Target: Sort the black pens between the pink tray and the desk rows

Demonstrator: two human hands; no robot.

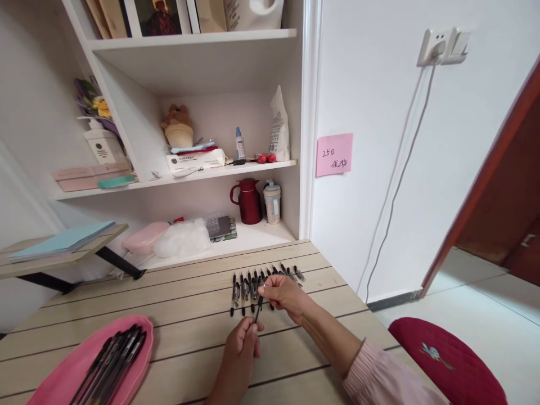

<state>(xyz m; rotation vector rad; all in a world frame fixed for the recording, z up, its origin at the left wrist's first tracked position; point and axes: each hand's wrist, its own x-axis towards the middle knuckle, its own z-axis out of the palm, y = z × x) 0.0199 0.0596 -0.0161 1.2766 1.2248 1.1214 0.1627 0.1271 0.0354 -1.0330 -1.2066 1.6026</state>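
Note:
My left hand (242,340) and my right hand (282,294) both pinch one black pen (259,308) above the wooden table (181,304). The left fingers grip its lower end, the right fingers its upper end. Just behind the hands, a row of several black pens (253,284) lies side by side on the table. At the near left, a pink tray (63,371) holds several more black pens (113,360).
White shelves (202,169) stand behind the table with a red jug (248,201), a cup, bags and a soft toy. A small side table (54,253) with a blue folder is at left. A red cushion (442,354) sits at right; a cable hangs down the wall.

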